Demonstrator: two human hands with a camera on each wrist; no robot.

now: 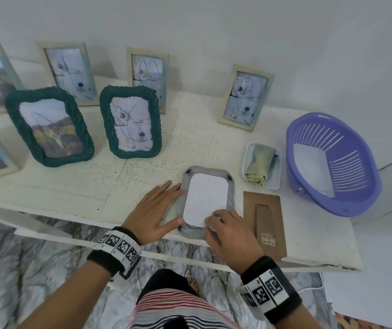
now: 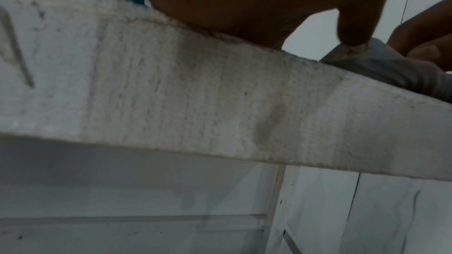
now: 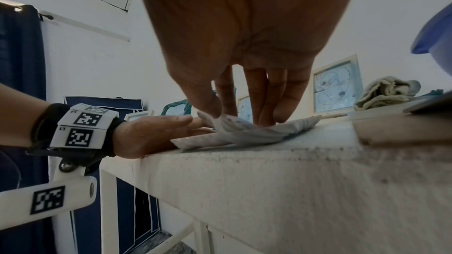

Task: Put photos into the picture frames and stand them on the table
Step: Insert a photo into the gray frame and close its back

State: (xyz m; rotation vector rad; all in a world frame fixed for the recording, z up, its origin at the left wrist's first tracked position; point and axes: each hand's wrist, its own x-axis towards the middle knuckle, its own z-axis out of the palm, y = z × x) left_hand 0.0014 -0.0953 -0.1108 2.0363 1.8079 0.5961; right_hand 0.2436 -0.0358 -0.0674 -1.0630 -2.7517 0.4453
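A grey picture frame [image 1: 231, 193] lies face down near the table's front edge, with a white photo [image 1: 205, 198] lying back up in its opening. My left hand [image 1: 173, 205] lies flat beside the frame, straight fingers along its left side and the thumb [image 2: 352, 26] pressing the near left corner. My right hand [image 1: 214, 220] is at the photo's near right corner, and its thumb and fingers [image 3: 254, 96] pinch the lifted paper edge [image 3: 227, 123]. The brown backing board [image 1: 265, 222] with its stand lies flat just right of the frame.
Two green rope frames [image 1: 50, 127] [image 1: 130, 122] and several pale wooden frames [image 1: 246, 97] stand with photos further back. A small white tray [image 1: 276, 184] with a folded cloth [image 1: 261, 162] and a purple basket [image 1: 366, 162] holding white paper sit on the right.
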